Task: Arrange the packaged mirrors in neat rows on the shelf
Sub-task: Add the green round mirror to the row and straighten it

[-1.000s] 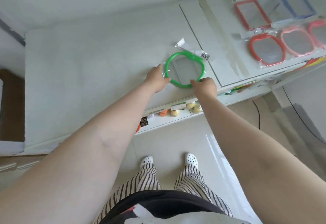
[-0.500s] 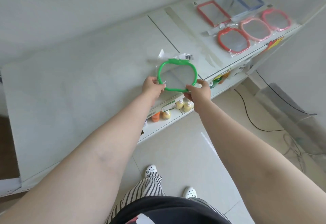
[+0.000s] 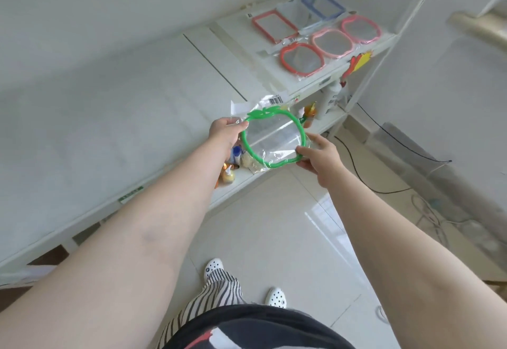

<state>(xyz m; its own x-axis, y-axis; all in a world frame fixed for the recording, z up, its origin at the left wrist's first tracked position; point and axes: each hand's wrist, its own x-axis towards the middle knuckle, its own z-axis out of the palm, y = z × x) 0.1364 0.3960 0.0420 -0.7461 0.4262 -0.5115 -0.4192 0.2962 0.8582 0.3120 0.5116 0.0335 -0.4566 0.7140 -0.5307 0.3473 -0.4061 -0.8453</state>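
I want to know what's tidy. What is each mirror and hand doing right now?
green mirror: packaged, held off the shelf
left hand: grips its left edge
right hand: grips its right edge
red mirror: flat on shelf
blue mirror: flat on shelf

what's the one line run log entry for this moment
both hands hold green mirror off shelf | left hand | right hand | five mirrors shelved

Small bottles (image 3: 229,175), yellow and orange, on lower shelf level. White bottle (image 3: 330,99) further right, same level. Yellow-red flame sticker (image 3: 359,63) on shelf edge. Black cable (image 3: 365,181) across pale tiled floor (image 3: 274,225). White perforated clogs (image 3: 275,297), striped trousers (image 3: 211,293).
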